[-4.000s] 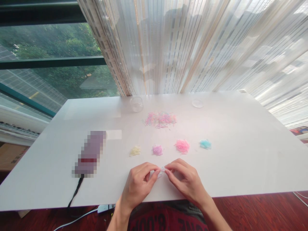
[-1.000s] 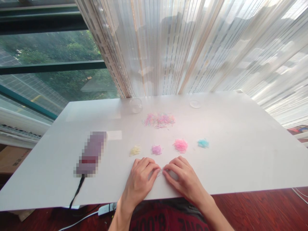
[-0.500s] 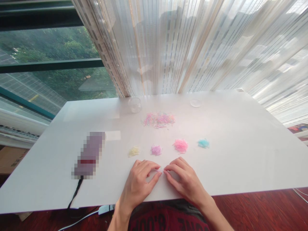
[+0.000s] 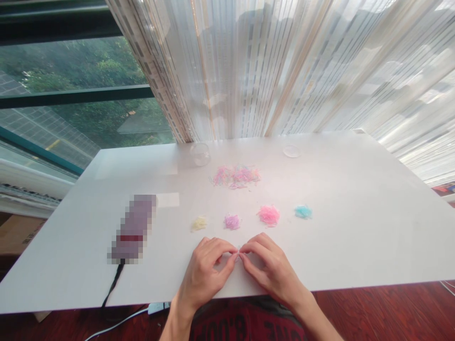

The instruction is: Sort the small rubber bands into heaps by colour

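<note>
My left hand (image 4: pixel 209 265) and my right hand (image 4: pixel 268 263) meet at the front of the table, thumb and index fingertips pinched and almost touching. Between them are some thin pale strands (image 4: pixel 238 258), too small to count. Just beyond my hands lie separate piles of short thin strands: a yellow pile (image 4: pixel 199 223), a purple pile (image 4: pixel 232 221), a pink pile (image 4: pixel 269 215) and a blue pile (image 4: pixel 303 211). Farther back spreads a larger mixed-colour pile (image 4: pixel 237 176).
A clear round container (image 4: pixel 200 155) stands at the table's back edge, and a clear round lid (image 4: pixel 291 151) lies to its right. On the left of the white table (image 4: pixel 355 227) is a blurred purple object (image 4: pixel 133 227) with a black strap. Sheer curtains hang behind.
My right fingertips have moved left to meet the left ones, closing the small gap between the hands. The piles look the same; the view has shifted slightly.
</note>
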`<state>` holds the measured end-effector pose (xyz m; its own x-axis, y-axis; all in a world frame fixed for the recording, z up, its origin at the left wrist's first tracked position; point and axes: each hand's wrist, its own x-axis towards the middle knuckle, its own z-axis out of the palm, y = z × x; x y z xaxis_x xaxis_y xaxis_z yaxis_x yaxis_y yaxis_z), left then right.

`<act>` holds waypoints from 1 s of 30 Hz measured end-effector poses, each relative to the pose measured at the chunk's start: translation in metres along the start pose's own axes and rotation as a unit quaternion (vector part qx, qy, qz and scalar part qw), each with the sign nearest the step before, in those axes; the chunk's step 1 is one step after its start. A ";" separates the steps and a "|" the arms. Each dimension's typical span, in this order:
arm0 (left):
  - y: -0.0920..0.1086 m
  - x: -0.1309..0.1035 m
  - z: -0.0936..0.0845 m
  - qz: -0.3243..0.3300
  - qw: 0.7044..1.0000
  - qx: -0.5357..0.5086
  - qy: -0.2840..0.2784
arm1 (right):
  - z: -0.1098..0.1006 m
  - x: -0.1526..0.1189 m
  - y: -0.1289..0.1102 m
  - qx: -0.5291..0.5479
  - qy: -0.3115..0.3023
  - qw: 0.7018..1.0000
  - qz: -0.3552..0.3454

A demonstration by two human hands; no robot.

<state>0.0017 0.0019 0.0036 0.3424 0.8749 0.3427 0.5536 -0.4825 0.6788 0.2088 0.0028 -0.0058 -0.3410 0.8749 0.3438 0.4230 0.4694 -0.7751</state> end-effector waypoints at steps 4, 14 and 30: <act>0.000 0.000 0.000 -0.004 1.000 -0.001 0.003 | 0.000 0.001 0.001 0.013 0.003 1.000 0.008; 0.000 0.000 0.000 0.002 1.000 -0.009 0.002 | -0.002 0.002 0.000 0.024 0.000 1.000 -0.002; 0.002 0.000 -0.001 -0.003 1.000 -0.004 -0.005 | -0.004 0.000 -0.002 0.055 0.004 0.998 0.036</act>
<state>0.0021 0.0010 0.0052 0.3464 0.8770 0.3328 0.5495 -0.4773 0.6857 0.2114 0.0022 -0.0024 -0.3067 0.9070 0.2885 0.3516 0.3896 -0.8512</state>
